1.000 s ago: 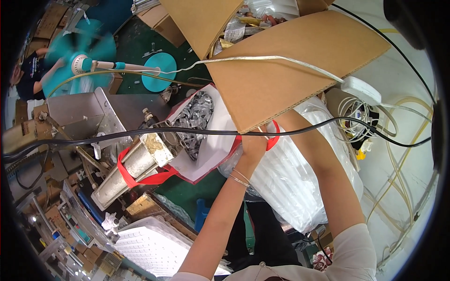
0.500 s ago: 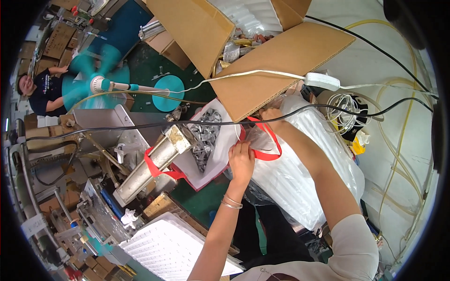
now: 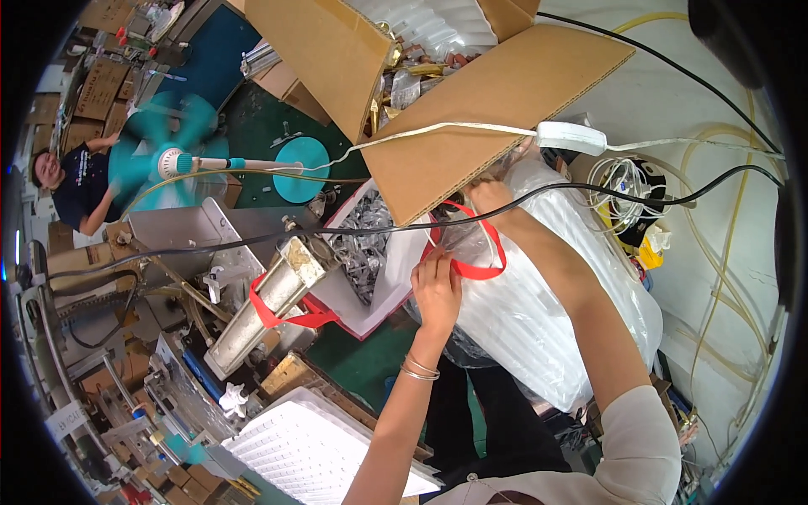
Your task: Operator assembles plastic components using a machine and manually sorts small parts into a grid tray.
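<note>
My left hand (image 3: 436, 290) is closed on the near right rim of a white-lined red bag (image 3: 402, 286), beside its red ribbon handle (image 3: 498, 252). Inside the bag lies a heap of small shiny grey pieces (image 3: 364, 257). My right hand (image 3: 488, 197) is by the edge of a cardboard flap, next to clear plastic; its fingers look curled, and what they hold is hidden. The other ribbon handle (image 3: 290, 320) is looped around a metal bar (image 3: 257, 318) of the machine on the left. A plastic-wrapped white bundle (image 3: 539, 311) lies under my right forearm.
An open cardboard box (image 3: 505, 97) with wrapped pieces stands ahead. A black cable (image 3: 539, 193) and a white cord with a white block (image 3: 571, 137) cross the view. A turquoise fan (image 3: 172, 160) spins at left near another person (image 3: 80, 181). White sheets (image 3: 295, 446) lie below.
The view has shifted slightly. My left hand stays at the bag's rim, and my right hand remains by the flap, slightly farther forward. The fan blades keep turning.
</note>
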`<state>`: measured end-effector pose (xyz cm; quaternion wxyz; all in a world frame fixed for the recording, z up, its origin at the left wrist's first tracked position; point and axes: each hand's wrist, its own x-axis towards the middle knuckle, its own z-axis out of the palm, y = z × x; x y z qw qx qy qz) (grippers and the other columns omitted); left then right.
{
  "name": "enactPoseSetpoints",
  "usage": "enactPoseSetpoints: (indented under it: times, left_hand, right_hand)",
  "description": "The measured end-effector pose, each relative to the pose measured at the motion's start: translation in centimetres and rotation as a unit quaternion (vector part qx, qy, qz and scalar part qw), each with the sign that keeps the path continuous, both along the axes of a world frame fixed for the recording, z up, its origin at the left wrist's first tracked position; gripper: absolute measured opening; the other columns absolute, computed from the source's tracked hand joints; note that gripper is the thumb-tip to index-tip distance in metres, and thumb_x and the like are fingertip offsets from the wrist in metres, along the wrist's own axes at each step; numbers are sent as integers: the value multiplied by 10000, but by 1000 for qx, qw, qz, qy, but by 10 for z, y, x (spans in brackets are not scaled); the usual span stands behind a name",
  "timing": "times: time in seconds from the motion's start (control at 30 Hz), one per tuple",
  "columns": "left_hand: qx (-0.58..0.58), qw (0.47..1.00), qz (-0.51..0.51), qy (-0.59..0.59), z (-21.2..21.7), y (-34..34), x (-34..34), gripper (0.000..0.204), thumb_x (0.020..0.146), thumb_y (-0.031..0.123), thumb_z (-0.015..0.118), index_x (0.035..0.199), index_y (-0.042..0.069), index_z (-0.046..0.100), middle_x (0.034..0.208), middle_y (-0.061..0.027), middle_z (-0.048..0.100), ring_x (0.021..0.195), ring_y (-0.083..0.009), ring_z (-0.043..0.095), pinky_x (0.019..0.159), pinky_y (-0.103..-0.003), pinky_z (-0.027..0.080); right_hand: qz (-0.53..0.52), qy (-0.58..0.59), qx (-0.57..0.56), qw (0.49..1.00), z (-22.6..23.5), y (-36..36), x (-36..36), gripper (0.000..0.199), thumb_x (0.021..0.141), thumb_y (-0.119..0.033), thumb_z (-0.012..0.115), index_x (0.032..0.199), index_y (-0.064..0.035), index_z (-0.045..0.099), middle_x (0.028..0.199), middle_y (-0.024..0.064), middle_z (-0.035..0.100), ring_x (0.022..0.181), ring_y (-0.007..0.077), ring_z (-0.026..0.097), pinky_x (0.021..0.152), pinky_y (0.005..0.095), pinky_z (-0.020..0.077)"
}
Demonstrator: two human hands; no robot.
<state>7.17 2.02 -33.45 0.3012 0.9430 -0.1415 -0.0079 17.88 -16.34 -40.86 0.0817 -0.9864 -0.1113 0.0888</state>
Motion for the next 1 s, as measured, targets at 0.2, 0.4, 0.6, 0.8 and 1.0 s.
enactPoseSetpoints:
  times: [0.2, 0.4, 0.6, 0.8, 1.0]
  left_hand:
    - [-9, 1000, 10, -18, -3, -6, 3, 368, 719, 0, 614, 1080, 44, 561, 1115, -100, 570, 1008, -274, 531, 922, -396, 365]
    - [-20, 999, 44, -20, 12, -7, 3, 401, 739, 6, 600, 1135, 49, 553, 1154, -113, 564, 1054, -288, 527, 931, -413, 354]
    - [-52, 998, 22, -39, 47, -16, 1, 372, 754, -4, 579, 1124, 35, 556, 1114, -122, 583, 1031, -304, 536, 919, -411, 359]
    - [-69, 996, 52, -17, 68, 9, -24, 337, 772, 10, 571, 1108, 15, 555, 1094, -144, 585, 1003, -334, 535, 896, -429, 368]
    - [-86, 994, 65, 4, 68, 24, -49, 325, 775, 16, 570, 1099, -6, 553, 1048, -178, 591, 956, -370, 547, 846, -442, 407]
  right_hand:
    - [-5, 43, -50, 998, 12, -1, 10, 196, 843, -186, 487, 847, -108, 667, 770, 106, 677, 765, 262, 673, 668, 394, 529]
    - [6, 7, -58, 998, -21, 19, 7, 202, 773, -163, 524, 858, -103, 696, 793, 93, 675, 747, 241, 668, 649, 377, 535]
    - [-27, 117, -135, 984, 3, 15, 7, 246, 861, -167, 477, 947, -137, 705, 978, 79, 684, 912, 235, 662, 739, 371, 527]
    - [-79, 225, -56, 970, 31, 17, -1, 371, 856, -120, 486, 1221, -65, 525, 1093, 69, 643, 1004, 259, 624, 849, 338, 492]
    - [-166, -174, 197, 950, 57, 28, -52, 337, 778, -28, 529, 1112, -47, 573, 1041, 108, 599, 962, 271, 596, 798, 364, 502]
